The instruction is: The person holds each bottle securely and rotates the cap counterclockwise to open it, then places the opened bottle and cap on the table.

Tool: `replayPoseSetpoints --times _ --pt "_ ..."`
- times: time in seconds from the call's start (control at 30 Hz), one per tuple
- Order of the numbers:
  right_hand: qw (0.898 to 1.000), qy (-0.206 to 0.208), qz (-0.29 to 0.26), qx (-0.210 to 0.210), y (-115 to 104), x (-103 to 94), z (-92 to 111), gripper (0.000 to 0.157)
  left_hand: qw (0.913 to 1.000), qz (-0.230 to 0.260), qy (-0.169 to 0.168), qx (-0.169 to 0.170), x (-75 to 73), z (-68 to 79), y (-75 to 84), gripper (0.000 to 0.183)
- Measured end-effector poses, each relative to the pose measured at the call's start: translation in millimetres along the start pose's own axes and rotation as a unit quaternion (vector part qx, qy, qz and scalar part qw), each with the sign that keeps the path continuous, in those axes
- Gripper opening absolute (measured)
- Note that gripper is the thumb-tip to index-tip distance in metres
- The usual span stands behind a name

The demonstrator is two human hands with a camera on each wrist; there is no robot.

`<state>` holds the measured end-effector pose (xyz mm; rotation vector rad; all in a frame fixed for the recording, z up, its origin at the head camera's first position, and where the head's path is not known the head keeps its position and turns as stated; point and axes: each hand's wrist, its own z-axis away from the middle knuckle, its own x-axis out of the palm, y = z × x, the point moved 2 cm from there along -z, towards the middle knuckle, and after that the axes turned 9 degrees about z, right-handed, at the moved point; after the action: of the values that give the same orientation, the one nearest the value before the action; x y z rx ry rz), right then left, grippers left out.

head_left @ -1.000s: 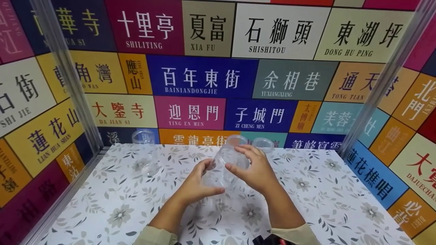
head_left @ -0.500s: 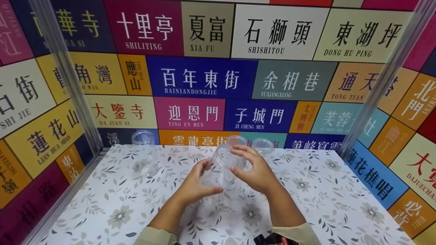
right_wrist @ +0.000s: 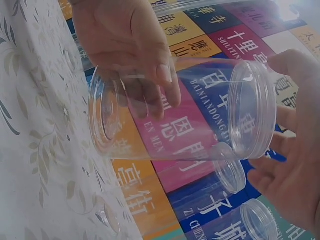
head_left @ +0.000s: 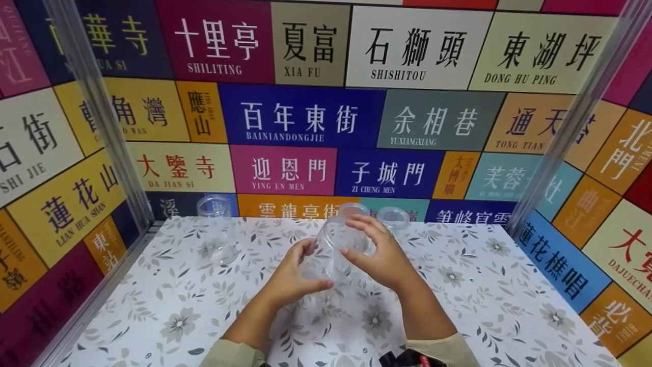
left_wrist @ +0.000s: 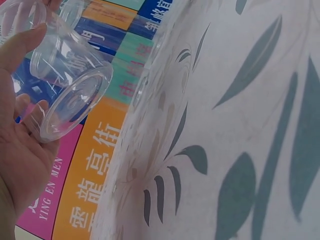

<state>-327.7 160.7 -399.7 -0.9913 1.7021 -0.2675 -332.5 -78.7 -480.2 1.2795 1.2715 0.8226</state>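
- My feed centres on a clear round jar (right_wrist: 192, 120), held up between both hands. Its base (left_wrist: 77, 102) hangs off the table, and in the head view the whole thing looks tilted rather than upright.
- At its upper end I see a banded rim (right_wrist: 255, 110); whether that is a seated lid or a bare neck, I can't tell from here.
- The left hand (head_left: 293, 275) grips the lower body, thumb on one side, fingers bent round the other.
- The right hand (head_left: 379, 252) holds the upper end, thumb and fingertips spread around the rim.
- I'd judge it light, thin plastic: stiffest at rim and base, likely to flex or dent mid-wall under a hard squeeze. The glossy side should be slippery, so I'd expect it to turn under loose fingertips.
- I'd take hold low, near the base, with a wide, gentle wrap, and use the bands for purchase up top.
- Just behind the right hand I make out two more clear containers, one (head_left: 355, 209) beside the other (head_left: 393, 216); a third (head_left: 214, 209) is well apart, toward the back left.
- Beneath lies a flower-patterned table (head_left: 153, 311); beyond it, a wall (head_left: 300, 114) of coloured, lettered panels.
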Motion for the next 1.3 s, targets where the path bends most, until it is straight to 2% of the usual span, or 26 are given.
replayPoseSetpoints --times 0.17,0.33,0.5,0.7,0.97,1.1,1.3 --pt "0.996 0.024 0.061 0.056 1.0 2.6 -2.0 0.076 0.9999 -0.012 0.003 -0.002 0.8 0.0 -2.7 0.109" --pt "0.994 0.016 0.069 0.085 -0.6 6.1 -2.1 0.08 0.9998 -0.018 0.0 -0.006 2.1 0.4 -3.8 0.111" --pt "0.993 0.023 0.066 0.093 -2.6 7.4 -1.6 0.078 0.9998 -0.018 -0.004 0.0 2.7 0.4 -3.9 0.111" --pt "0.996 0.014 0.054 0.068 -1.0 6.7 -1.7 0.073 0.9998 -0.021 -0.004 0.004 2.5 0.7 -3.1 0.109" --pt "1.0 -0.018 0.008 0.004 -1.3 2.6 0.8 0.055 0.9997 -0.02 -0.006 0.016 2.5 0.0 -1.9 0.11" --pt "0.999 -0.029 -0.012 -0.015 -2.9 1.7 1.8 0.056 0.9996 -0.016 -0.013 0.018 2.7 0.6 -1.3 0.112" --pt "0.999 -0.025 -0.014 -0.018 -2.1 1.6 1.9 0.058 0.9995 -0.012 -0.019 0.022 2.3 0.8 -1.5 0.113"
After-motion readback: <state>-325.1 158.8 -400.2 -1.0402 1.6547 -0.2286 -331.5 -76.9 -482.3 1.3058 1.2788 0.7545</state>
